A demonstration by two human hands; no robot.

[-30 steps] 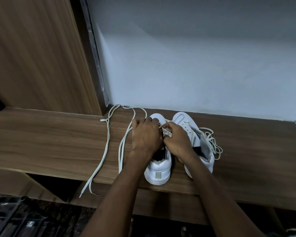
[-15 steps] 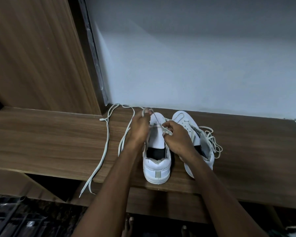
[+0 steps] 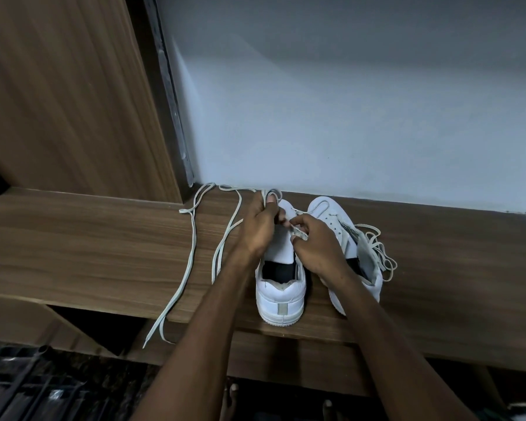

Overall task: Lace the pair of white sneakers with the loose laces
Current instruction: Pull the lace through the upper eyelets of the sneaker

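Note:
Two white sneakers stand heel-towards-me on a wooden shelf (image 3: 88,247). Over the left sneaker (image 3: 281,294), my left hand (image 3: 260,226) pinches a loop of the long white lace (image 3: 192,256) near the toe. That lace trails left across the shelf and hangs over its front edge. My right hand (image 3: 316,241) pinches the eyelet flap on the left sneaker's right side. The right sneaker (image 3: 331,214) lies partly behind my right arm, with a loose bundle of lace (image 3: 380,253) beside it.
A wooden cabinet side (image 3: 67,95) rises at the left and a pale wall (image 3: 346,101) stands right behind the shoes. Below the shelf's front edge are a dark metal rack (image 3: 22,387) and toes (image 3: 234,390) on the floor.
My left hand has come off the top of the left sneaker, lifted a loop of lace towards the toe and uncovered the tongue. My right hand has stayed at the eyelets.

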